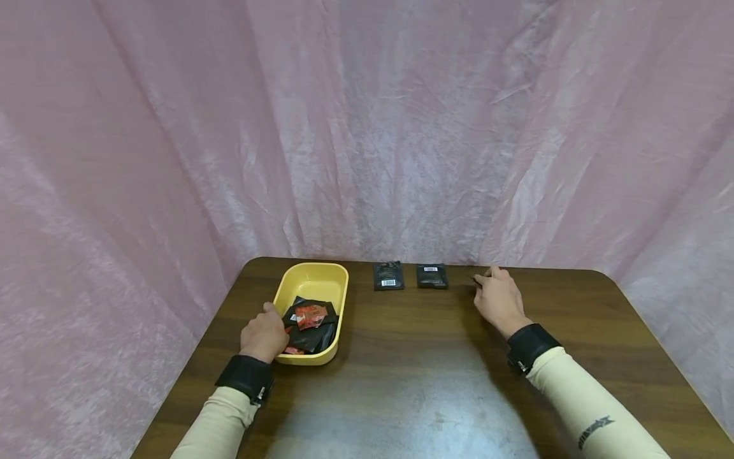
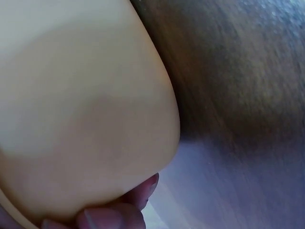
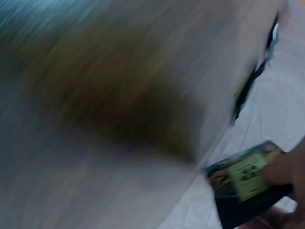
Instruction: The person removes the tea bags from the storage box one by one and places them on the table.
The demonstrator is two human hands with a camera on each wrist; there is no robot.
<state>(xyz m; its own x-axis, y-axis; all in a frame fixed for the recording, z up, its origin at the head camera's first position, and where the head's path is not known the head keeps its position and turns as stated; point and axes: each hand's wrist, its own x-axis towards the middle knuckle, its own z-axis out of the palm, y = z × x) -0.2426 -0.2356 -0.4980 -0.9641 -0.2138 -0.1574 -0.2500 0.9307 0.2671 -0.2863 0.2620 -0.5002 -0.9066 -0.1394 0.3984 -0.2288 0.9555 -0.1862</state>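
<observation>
A yellow plastic tub [image 1: 311, 271] stands on the left of the table, holding a pile of black and red packets [image 1: 309, 317]. My left hand [image 1: 265, 333] grips its left wall near the front corner. In the left wrist view several fingertips [image 2: 102, 218] lie against the outside of the tub [image 2: 95, 133]. At the back right, my right hand [image 1: 500, 299] pinches a small dark packet with a yellow-green label [image 3: 250, 179], thumb on its printed face. The packet is seen nearly edge-on in the head view, close over the table's back edge.
Two black packets, one [image 1: 388, 276] left of the other [image 1: 432, 276], lie in a row along the back of the brown wooden table [image 1: 401, 331], their white labels facing up. A pink velvet curtain [image 1: 401, 159] hangs right behind the table's back edge.
</observation>
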